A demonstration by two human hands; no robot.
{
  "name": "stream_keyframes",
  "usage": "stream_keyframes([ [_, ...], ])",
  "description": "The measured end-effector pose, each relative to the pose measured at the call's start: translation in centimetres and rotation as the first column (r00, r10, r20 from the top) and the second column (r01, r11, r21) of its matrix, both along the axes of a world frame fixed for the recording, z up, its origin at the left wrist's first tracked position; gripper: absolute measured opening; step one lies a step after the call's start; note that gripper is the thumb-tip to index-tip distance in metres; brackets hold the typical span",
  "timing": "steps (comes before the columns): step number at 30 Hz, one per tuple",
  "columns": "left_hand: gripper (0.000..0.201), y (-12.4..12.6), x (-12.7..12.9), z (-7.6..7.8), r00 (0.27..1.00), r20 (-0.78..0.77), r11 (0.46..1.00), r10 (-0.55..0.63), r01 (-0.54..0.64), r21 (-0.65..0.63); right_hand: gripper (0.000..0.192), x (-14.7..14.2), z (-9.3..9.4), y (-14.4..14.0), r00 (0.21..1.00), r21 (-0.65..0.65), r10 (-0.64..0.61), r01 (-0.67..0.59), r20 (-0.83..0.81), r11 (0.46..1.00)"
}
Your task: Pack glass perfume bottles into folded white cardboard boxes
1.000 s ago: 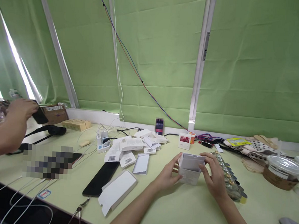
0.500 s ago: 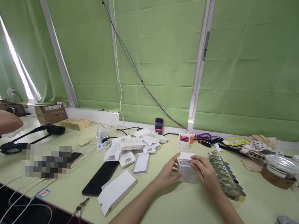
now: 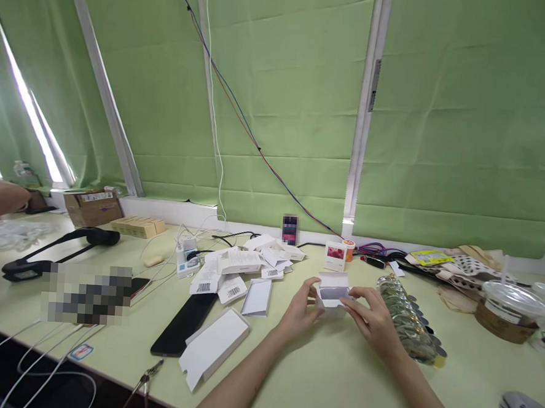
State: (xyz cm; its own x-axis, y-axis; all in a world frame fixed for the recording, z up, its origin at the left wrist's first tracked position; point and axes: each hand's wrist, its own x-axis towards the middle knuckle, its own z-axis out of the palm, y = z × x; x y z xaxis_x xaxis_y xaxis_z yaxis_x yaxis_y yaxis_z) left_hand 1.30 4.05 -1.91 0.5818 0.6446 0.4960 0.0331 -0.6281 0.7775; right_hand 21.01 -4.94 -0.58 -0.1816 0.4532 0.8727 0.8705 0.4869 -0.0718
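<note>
Both my hands hold a small white cardboard box (image 3: 332, 292) just above the pale green table (image 3: 317, 379), right of its centre. My left hand (image 3: 299, 311) grips the box's left side. On the right side my right hand (image 3: 372, 318) pinches it with the fingertips. The box's end faces me with its flaps open, showing a grey inside. A row of clear blister packs (image 3: 406, 320) lies just right of my right hand.
A pile of white boxes and barcode labels (image 3: 238, 266) lies left of my hands, with a black phone (image 3: 182, 325) and a long white box (image 3: 212, 347) nearer me. Another person's hand (image 3: 0, 196) reaches in at far left. A lidded cup (image 3: 508, 308) stands at right.
I turned the box down and away so its open end faces me, and it now sits lower and smaller in view. The other person's hand at left drew back.
</note>
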Motion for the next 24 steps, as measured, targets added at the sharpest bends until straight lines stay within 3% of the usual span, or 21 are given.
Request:
stream_keyframes([
  [3, 0.056, 0.5, -0.4, -0.2, 0.999, -0.044, 0.975, 0.025, -0.014, 0.223, 0.019, -0.3, -0.1, -0.2, 1.0, 0.008, -0.01, 0.01, 0.023, 1.0],
  [6, 0.043, 1.1, -1.0, 0.0, 0.992, -0.071, 0.878, 0.104, -0.058, 0.475, 0.018, -0.6, -0.2, -0.3, 1.0, 0.025, -0.016, 0.015, 0.022, 1.0],
  [9, 0.033, 1.3, -1.5, 0.4, 0.971, -0.103, 0.779, 0.215, -0.107, 0.618, 0.022, -0.8, -0.4, -0.2, 1.0, 0.029, 0.003, -0.003, -0.022, 1.0],
  [11, 0.03, 1.0, -1.6, 0.5, 0.954, -0.195, 0.778, 0.23, -0.06, 0.626, 0.024, -0.9, -0.6, 0.0, 0.998, 0.006, 0.033, -0.033, -0.054, 0.999],
  [16, 0.038, -0.3, -1.4, 0.0, 0.947, -0.318, 0.861, 0.043, 0.126, 0.493, 0.024, -1.2, -1.1, 0.3, 0.98, -0.048, 0.111, -0.121, -0.166, 0.992],
  [24, 0.049, -0.5, -1.2, 0.3, 0.988, -0.147, 0.823, 0.041, 0.05, 0.566, 0.029, -1.4, -0.9, 0.1, 0.973, -0.077, 0.104, -0.122, -0.204, 0.99],
])
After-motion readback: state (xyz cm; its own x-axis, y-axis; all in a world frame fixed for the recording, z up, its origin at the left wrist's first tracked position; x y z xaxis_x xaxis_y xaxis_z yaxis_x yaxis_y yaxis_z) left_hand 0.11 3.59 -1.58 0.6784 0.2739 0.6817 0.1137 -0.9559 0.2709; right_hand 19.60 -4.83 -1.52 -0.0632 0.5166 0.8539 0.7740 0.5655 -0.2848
